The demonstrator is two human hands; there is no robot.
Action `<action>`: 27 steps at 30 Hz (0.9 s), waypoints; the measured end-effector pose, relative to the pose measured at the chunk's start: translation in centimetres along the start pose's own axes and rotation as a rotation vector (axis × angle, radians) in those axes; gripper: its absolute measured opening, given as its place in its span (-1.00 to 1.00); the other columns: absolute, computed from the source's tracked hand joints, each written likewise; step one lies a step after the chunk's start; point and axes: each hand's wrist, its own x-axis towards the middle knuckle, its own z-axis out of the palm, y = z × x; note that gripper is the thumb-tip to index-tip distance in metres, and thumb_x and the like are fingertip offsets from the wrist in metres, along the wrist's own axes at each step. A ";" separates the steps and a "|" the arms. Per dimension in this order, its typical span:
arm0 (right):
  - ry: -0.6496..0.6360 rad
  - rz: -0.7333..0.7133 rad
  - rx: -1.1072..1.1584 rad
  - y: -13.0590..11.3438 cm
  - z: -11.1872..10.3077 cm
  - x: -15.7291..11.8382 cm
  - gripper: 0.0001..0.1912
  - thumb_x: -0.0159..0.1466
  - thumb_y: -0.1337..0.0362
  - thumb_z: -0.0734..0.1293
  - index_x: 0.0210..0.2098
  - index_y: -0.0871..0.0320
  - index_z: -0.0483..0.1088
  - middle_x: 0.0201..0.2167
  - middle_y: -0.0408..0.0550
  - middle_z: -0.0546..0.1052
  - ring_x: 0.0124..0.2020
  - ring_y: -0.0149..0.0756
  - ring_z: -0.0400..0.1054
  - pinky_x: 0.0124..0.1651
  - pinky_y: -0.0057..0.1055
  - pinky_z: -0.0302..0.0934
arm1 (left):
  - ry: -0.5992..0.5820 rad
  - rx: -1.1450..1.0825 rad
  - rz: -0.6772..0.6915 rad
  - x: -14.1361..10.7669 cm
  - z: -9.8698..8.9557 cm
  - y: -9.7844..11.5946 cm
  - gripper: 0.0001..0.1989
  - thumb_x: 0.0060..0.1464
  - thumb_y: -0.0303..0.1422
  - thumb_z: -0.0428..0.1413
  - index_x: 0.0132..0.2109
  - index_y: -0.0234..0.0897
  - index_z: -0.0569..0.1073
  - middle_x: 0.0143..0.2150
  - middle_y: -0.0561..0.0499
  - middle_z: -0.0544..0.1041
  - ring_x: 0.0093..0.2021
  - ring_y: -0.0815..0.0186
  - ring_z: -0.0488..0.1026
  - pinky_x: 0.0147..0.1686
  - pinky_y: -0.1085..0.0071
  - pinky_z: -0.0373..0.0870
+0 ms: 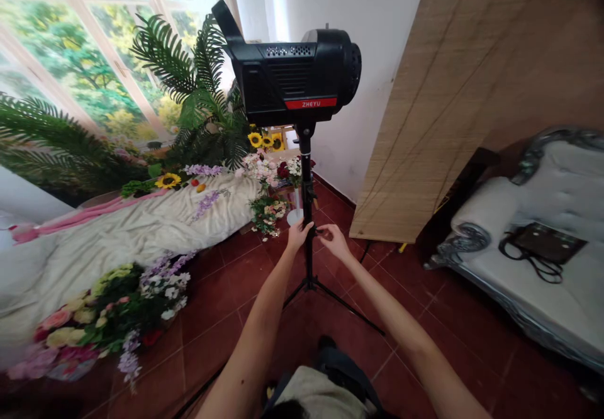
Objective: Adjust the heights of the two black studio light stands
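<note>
A black studio light (287,79) with a red label sits on top of a black light stand (309,258), whose legs are spread on the floor. My left hand (299,235) is closed around the stand's upright tube, well below the lamp. On the tube's right side, my right hand (334,240) pinches a small dark knob (317,231) between thumb and fingertips. The fingers partly cover this knob. Another clamp with a lever (312,197) shows higher on the tube.
To the left, a cream-draped bed (221,202) carries flowers, with a large bouquet (113,312) in front. Palm fronds (189,79) rise behind. A bamboo screen (401,129) leans at the right, near a grey-white sofa (500,268) with a brown bag (542,243). Red tiles cover the floor.
</note>
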 end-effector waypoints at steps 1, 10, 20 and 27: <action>0.000 -0.057 -0.022 -0.6 -0.1 0.0 -0.83 0.08 0.21 0.39 -0.33 0.12 0.47 -0.17 -0.01 0.41 -0.17 -0.25 0.34 -0.18 -0.33 0.32 | -0.002 -0.007 0.006 0.0 0.0 0.0 -0.52 -0.02 -0.11 0.18 -0.03 -0.36 0.45 -0.04 -0.15 0.55 -0.07 0.19 0.51 0.03 0.22 0.42; 0.073 -0.228 -0.043 -9.8 1.1 7.2 -0.25 0.13 0.08 0.39 0.22 0.09 0.03 -0.02 0.08 0.42 -0.10 -0.18 0.40 -0.06 -0.22 0.33 | 0.052 0.005 -0.011 -0.2 -0.2 0.4 -0.52 -0.04 -0.20 0.23 0.03 -0.32 0.47 -0.03 -0.09 0.56 -0.03 0.18 0.50 0.07 0.20 0.40; 0.039 -0.225 -0.296 -10.2 2.0 8.7 -0.52 0.25 0.06 0.25 0.09 0.11 0.13 -0.34 -0.02 0.52 -0.35 -0.10 0.47 -0.30 -0.28 0.32 | 0.075 -0.027 -0.071 -0.7 -0.4 1.8 -0.55 -0.08 -0.27 0.28 -0.02 -0.34 0.49 -0.18 -0.06 0.62 -0.11 0.17 0.55 0.02 0.20 0.47; 0.037 -0.222 -0.310 -11.1 1.8 8.6 -0.53 0.24 0.05 0.26 0.06 0.12 0.14 -0.33 -0.01 0.52 -0.38 -0.14 0.46 -0.35 -0.33 0.29 | 0.102 -0.012 -0.066 -1.0 -0.3 2.9 -0.61 -0.07 -0.32 0.27 -0.05 -0.35 0.51 -0.20 -0.08 0.61 -0.11 0.16 0.55 0.04 0.17 0.45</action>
